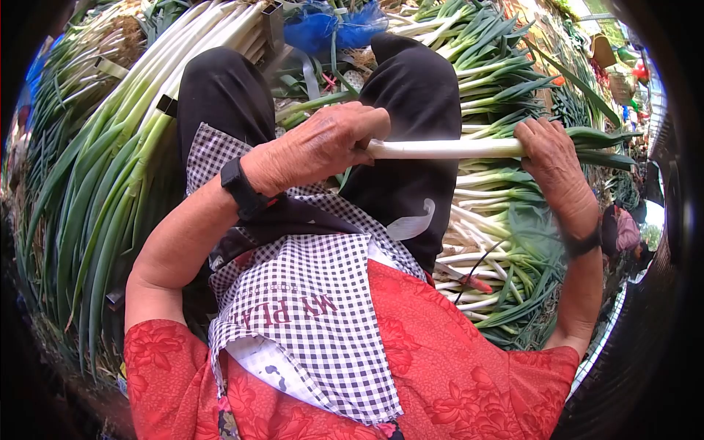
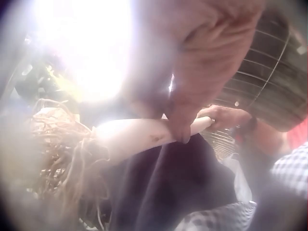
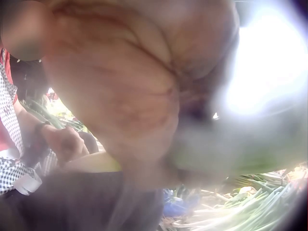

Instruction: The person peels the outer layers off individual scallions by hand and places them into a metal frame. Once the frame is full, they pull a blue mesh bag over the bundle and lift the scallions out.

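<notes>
A long green onion (image 1: 447, 149) lies level across the front of the knees, its white stalk stretched between both hands. The left hand (image 1: 319, 143) grips the root end with curled fingers. In the left wrist view, shaggy roots (image 2: 62, 149) stick out past that hand, and its thumb presses on the white stalk (image 2: 139, 137). At the other end the right hand (image 1: 550, 150) grips the stalk where it turns green, and dark leaves (image 1: 605, 139) extend beyond it. The right wrist view is mostly filled by the right hand's palm (image 3: 120, 91).
Long green onions (image 1: 110, 161) are heaped at the left, with a metal bar (image 1: 273, 28) by them. More onions (image 1: 484, 191) lie at the right, a red-handled tool (image 1: 477, 283) among them. Blue plastic (image 1: 334, 29) lies ahead. A pale peel strip (image 1: 412, 224) hangs on the trousers (image 1: 411, 95).
</notes>
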Demonstrator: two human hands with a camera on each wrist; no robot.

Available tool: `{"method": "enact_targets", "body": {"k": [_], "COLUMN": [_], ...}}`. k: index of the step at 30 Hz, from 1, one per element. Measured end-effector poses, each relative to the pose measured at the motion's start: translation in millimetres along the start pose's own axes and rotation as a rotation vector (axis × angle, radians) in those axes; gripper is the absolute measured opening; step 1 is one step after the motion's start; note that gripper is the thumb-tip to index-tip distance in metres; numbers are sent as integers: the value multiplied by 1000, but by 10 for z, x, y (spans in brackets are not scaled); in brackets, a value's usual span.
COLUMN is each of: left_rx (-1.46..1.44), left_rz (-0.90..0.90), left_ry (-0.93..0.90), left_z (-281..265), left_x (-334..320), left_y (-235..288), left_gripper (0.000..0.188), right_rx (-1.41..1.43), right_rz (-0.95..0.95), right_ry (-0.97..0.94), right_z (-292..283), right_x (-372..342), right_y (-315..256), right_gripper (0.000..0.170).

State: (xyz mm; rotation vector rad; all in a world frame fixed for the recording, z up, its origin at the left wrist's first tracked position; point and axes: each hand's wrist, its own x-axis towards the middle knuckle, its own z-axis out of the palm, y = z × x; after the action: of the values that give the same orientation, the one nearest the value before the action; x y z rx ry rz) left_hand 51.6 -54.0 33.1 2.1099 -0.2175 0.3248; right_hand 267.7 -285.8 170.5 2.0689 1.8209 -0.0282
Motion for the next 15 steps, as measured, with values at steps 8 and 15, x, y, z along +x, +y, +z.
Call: {"method": "enact_targets", "body": {"k": [8, 15], "left_rx": [88, -34], "left_rz": [28, -91], "left_ry": [-28, 189], "left_z": [-53, 67], "left_x": [-41, -84], "left_y": [-14, 64], "left_gripper": [25, 23], "right_rx": [96, -66], "right_rz": [-4, 78], "right_ry": [-46, 121], "right_z": [13, 66], "right_x": [-27, 75], "right_y": [48, -8], "right_gripper": [32, 33]}}
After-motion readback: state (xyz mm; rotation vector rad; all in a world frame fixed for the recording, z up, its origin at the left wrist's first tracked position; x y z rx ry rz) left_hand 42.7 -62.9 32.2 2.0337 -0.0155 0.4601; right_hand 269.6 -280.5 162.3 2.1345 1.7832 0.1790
